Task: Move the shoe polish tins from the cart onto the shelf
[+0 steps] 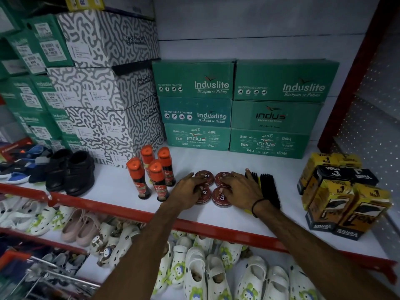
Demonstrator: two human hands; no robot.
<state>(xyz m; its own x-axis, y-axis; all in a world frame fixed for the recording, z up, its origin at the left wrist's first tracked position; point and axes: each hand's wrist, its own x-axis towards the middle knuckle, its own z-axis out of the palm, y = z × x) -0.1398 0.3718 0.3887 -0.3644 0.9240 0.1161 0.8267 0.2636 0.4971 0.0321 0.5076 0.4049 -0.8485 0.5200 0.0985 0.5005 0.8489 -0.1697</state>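
We extend both arms forward; left hand (187, 192) and right hand (239, 189) lie palm-down, fingers (225, 180) spread flat, a band on the right wrist.

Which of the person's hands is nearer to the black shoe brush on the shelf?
Right. The right hand lies on the tins directly beside the black shoe brush, its edge about touching it. The left hand is further off, beyond the tins.

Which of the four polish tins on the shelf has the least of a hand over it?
The back-left tin: most of its lid shows beyond the left hand, while the other three lie largely under the left hand or the right hand.
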